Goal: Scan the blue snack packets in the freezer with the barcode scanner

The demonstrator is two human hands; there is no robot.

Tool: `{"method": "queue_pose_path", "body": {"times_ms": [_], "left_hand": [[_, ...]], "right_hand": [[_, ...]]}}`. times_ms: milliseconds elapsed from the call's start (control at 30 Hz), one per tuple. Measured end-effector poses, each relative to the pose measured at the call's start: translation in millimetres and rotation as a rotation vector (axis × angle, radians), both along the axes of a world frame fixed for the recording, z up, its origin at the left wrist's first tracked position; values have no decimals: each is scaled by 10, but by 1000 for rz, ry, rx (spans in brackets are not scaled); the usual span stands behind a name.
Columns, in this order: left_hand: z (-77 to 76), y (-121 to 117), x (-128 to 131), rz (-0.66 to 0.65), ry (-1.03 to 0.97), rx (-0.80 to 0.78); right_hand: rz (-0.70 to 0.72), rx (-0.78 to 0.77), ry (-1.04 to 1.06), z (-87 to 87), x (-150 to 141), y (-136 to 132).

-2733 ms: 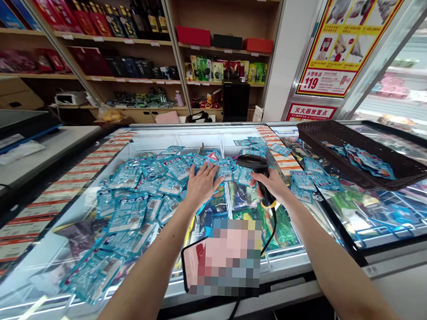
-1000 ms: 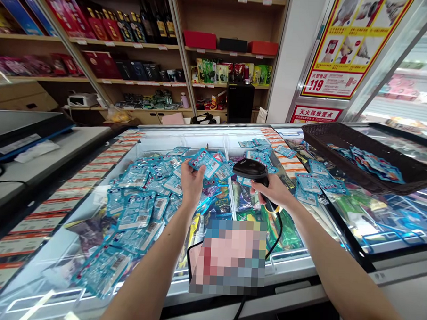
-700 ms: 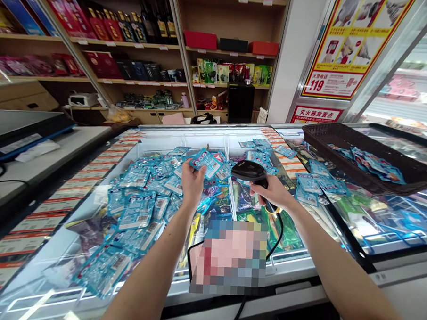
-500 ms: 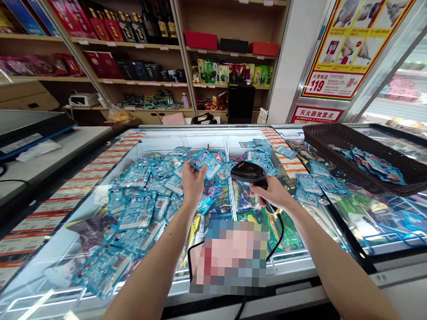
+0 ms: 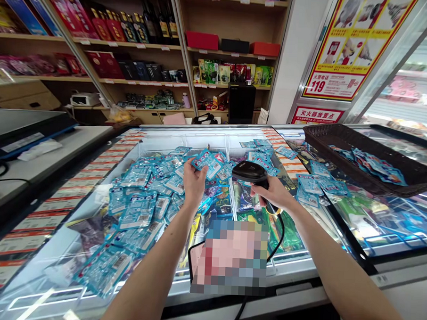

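My left hand (image 5: 195, 180) pinches a small blue snack packet (image 5: 210, 163) by its left edge, printed label side up. Wrapped round the handle of a black barcode scanner (image 5: 250, 172) is my right hand (image 5: 274, 193). The scanner head points left, a short way from the packet and apart from it. A black cable runs from the handle down toward me. To the left of my left hand, a loose pile of matching blue packets (image 5: 137, 211) lies on the glass top of a freezer (image 5: 186, 135).
A brown woven basket (image 5: 372, 160) with several blue packets stands at the right. More packets (image 5: 308, 185) lie beside it. Near me a phone-like device (image 5: 195, 260) is partly blurred out. Shelves with bottles and boxes (image 5: 201, 40) line the back; a device (image 5: 27, 130) sits at left.
Almost nothing differs. Both hands, the packet and the scanner keep the same positions relative to each other; the view has shifted very slightly.
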State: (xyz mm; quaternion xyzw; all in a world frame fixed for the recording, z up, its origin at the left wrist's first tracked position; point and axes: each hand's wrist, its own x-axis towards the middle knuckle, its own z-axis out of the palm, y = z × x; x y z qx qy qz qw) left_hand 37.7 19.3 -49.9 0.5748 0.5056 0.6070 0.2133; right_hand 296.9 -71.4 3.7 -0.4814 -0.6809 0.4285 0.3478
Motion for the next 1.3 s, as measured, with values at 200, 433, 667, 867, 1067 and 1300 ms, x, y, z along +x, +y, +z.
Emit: {"method": "queue_pose_path", "body": {"times_ms": [200,433,667,867,1067,1300], "left_hand": [[230,-143,-45,185,362,67],[420,-200,-233,391,672,67],[297,-200,-23,-17,1126,175],[232,-250,182,-133,1153,173],[224,-326,307,-6,1143,132],[168,-251,285,-38,1157,69]], "right_hand": [[-63,-37,139,35,52,19],[-88,-60,126,27,102,45],[-90,-57,119,28,110,53],[-88,-71,147,86,107,23],[-84,-75,144,93,104,10],[-86,-74,145,83,95,14]]}}
